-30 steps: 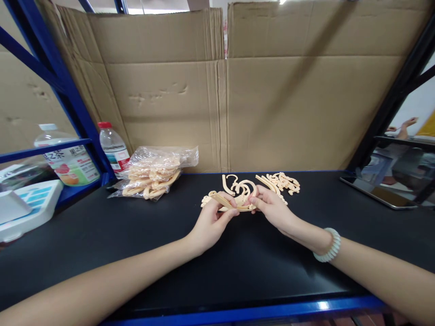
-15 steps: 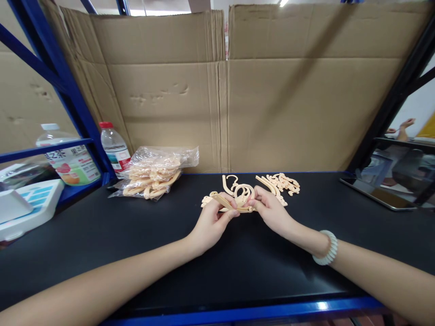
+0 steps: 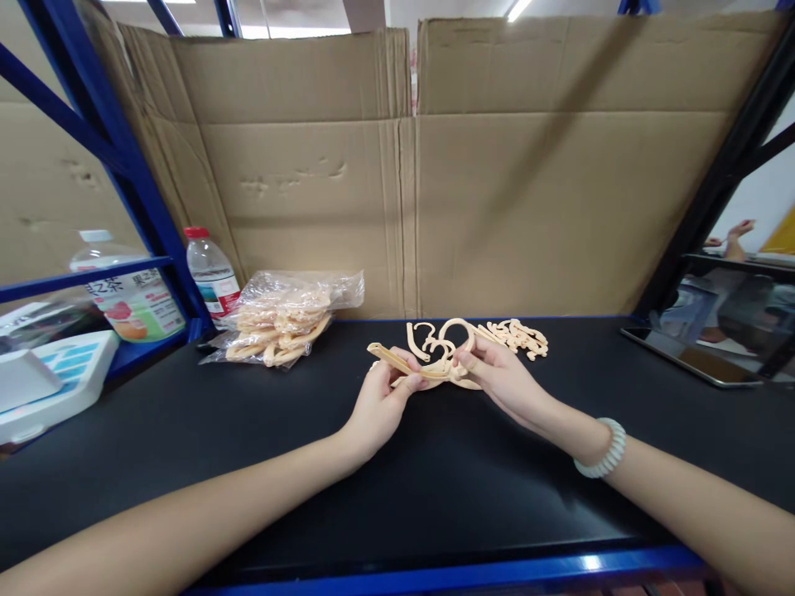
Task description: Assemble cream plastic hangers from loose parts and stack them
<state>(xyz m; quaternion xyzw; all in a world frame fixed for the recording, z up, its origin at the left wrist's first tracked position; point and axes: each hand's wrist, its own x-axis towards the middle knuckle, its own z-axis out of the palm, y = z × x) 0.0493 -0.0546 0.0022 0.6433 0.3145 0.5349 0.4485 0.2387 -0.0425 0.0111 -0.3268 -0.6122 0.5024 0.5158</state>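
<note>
My left hand (image 3: pixel 388 389) is closed around a long beige plastic hanger arm (image 3: pixel 388 358), whose free end points up and to the left. Between finger and thumb, my right hand (image 3: pixel 493 368) pinches a beige plastic hanger hook (image 3: pixel 458 321), its round curve standing upright. The hook's lower part meets the inner end of the arm; whether the two are joined I cannot make out. Just behind my hands, a curved loose hanger piece (image 3: pixel 415 341) and a thinner hook (image 3: pixel 428 331) lie on the black table (image 3: pixel 435 497).
Small beige parts (image 3: pixel 518 338) are heaped behind my right hand. To the left sit clear bags of beige hanger pieces (image 3: pixel 279 319), beside a red-capped bottle (image 3: pixel 211 273). A dark tablet-like device (image 3: pixel 689 358) lies at right. Cardboard (image 3: pixel 298 190) walls the back.
The hook in my right hand has risen and turned more upright. My left hand has shifted slightly left, and the arm it holds now extends further left.
</note>
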